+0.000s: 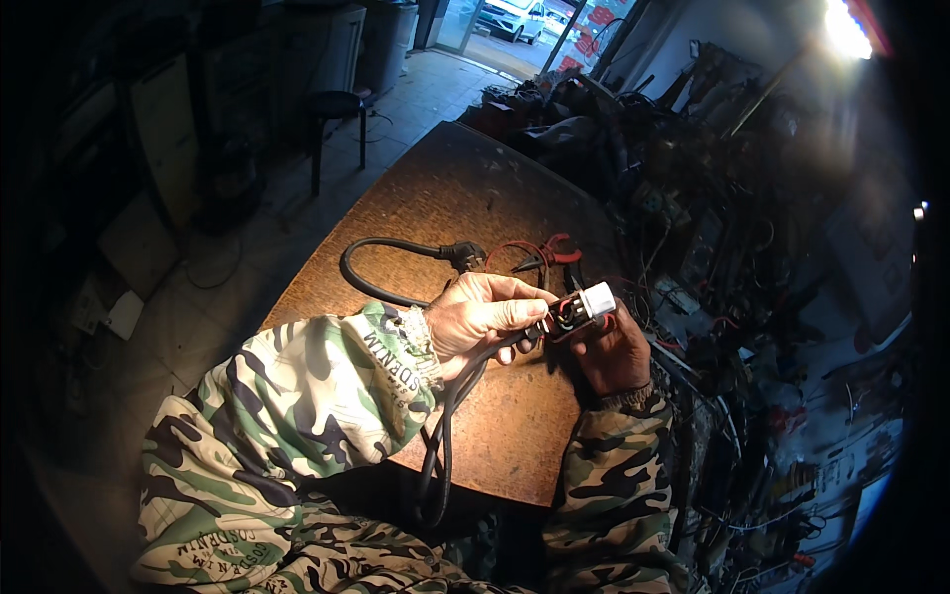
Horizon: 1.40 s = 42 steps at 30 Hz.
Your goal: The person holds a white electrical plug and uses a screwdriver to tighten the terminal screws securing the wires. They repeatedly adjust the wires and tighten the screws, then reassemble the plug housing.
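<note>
Above the wooden table [426,213] I hold a small electrical connector [568,315] with a white block-like end [598,299]. Its dark body looks uncovered, and short wires show inside. My right hand [616,354] is closed round the connector from the right. My left hand [485,315] pinches it at the cable end, thumb on top. From there a thick black cable [461,396] hangs over the table's near edge in a loop. Another stretch curves over the tabletop to a black plug [463,255]. Just beyond my hands lie red-handled pliers [560,251].
A dark heap of cables and parts [712,257] crowds the table's right side. On the left, a black stool [338,107] stands on the tiled floor [411,94]. A bright lamp [849,30] shines at upper right, and a doorway [505,45] opens at the back.
</note>
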Each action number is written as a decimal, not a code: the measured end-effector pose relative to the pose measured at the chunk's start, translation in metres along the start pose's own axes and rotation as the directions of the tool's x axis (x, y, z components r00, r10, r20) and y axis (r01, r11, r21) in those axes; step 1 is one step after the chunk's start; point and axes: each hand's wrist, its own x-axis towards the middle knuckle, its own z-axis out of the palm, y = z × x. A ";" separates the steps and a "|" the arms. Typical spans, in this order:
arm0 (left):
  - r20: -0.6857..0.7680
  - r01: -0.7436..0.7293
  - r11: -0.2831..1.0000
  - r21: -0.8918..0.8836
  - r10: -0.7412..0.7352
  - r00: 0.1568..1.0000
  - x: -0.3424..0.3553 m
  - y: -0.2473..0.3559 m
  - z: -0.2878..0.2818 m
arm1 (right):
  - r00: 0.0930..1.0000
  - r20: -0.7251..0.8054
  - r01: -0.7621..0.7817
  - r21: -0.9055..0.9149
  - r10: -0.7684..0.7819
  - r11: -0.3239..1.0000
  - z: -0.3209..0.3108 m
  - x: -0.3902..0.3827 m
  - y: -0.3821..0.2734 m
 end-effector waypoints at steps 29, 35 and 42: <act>-0.008 0.006 1.000 -0.010 -0.006 1.000 -0.002 0.000 0.001 | 0.983 0.178 0.069 -0.087 -0.053 0.994 -0.029 0.010 0.000; -0.044 -0.015 1.000 -0.013 0.015 0.999 -0.002 0.003 0.001 | 0.949 0.304 -0.055 -0.110 0.086 0.992 -0.037 0.014 0.001; -0.084 -0.033 0.999 -0.033 0.030 0.996 0.000 0.003 0.005 | 0.957 0.282 -0.063 -0.037 0.071 0.997 -0.047 0.018 0.001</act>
